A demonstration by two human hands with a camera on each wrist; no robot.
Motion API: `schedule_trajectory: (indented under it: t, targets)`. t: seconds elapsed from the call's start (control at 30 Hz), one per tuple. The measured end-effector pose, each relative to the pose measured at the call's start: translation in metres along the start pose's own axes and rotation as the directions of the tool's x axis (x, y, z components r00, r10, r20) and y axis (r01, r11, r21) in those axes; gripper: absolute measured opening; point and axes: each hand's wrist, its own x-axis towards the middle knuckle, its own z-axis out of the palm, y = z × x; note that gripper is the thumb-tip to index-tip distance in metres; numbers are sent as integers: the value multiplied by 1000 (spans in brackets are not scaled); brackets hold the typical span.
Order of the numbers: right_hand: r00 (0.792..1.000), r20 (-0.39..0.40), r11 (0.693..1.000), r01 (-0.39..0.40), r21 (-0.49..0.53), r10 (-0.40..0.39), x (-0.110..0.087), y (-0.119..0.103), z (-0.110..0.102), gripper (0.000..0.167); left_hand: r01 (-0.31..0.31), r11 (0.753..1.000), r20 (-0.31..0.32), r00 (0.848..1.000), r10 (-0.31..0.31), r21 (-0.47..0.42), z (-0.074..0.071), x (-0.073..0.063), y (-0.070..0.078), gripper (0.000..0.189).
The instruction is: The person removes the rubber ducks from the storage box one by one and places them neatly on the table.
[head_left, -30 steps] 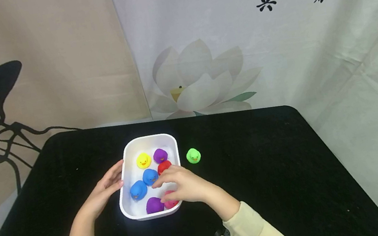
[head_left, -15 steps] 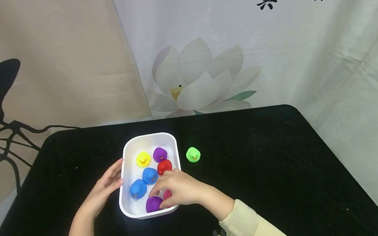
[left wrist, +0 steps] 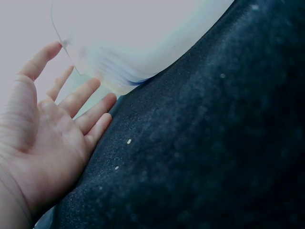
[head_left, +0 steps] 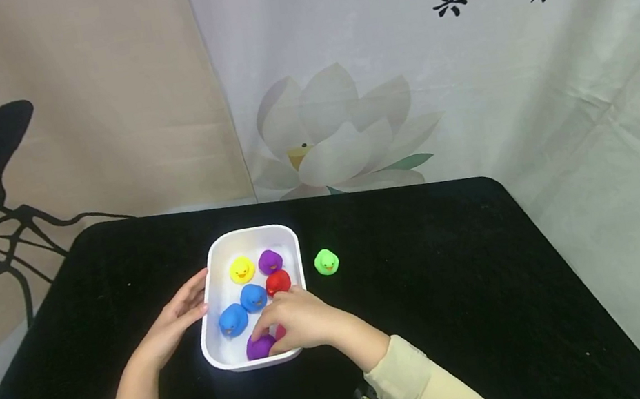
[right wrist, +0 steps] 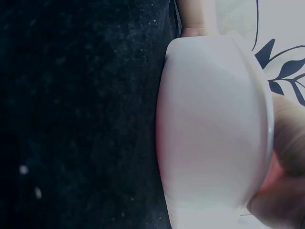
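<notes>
A white, rounded-rectangular plastic tray [head_left: 223,295] sits on a black, cloth-covered surface [head_left: 433,279], its long axis running away from the person. The left hand [head_left: 173,327] lies along the tray's left wall, fingers extended and spread, fingertips at the wall and thumb by the rim. The right hand [head_left: 304,317] reaches over the right wall, its index finger and thumb curled about a round purple rubber-looking duck [head_left: 259,348] near the tray's near end. That duck lies to the left of the right hand, directly at its fingertips; the left hand is well apart, outside the tray and farther from the person. The right wrist view shows mostly the tray's outer wall, so how firm the pinch is cannot be told, nor which way the duck faces.

A pinkish-red toy [head_left: 280,332] is mostly hidden under the right hand. Beyond lie two blue ducks [head_left: 233,320], a red rounded toy [head_left: 278,283], a yellow duck [head_left: 242,270] and a second purple duck [head_left: 270,262]. A bright green duck [head_left: 326,262] stands outside, just right of the tray.
</notes>
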Motion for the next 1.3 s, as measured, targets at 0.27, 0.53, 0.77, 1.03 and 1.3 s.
schedule_trajectory:
  t: [0.27,0.53,0.77,1.03,1.3]
  targets:
    - [1000,-3,1000,-13,15,13,2,-2,3,35,-1,1000,-2,1000,1,5,0,-1,0,62]
    - [1000,-28,999,-8,41,9,2,0,2,35,-3,1000,-3,1000,3,4,0,-1,-1,62]
    - [996,-91,990,-9,138,21,-2,2,-1,35,-2,1000,-6,1000,2,6,1,-1,0,62]
    - [982,-188,982,28,186,8,-9,1,-8,35,-12,1000,-5,1000,12,5,1,-1,0,62]
    - [955,-283,961,-9,278,91,-20,3,-19,34,-18,1000,-10,1000,18,10,1,0,0,62]
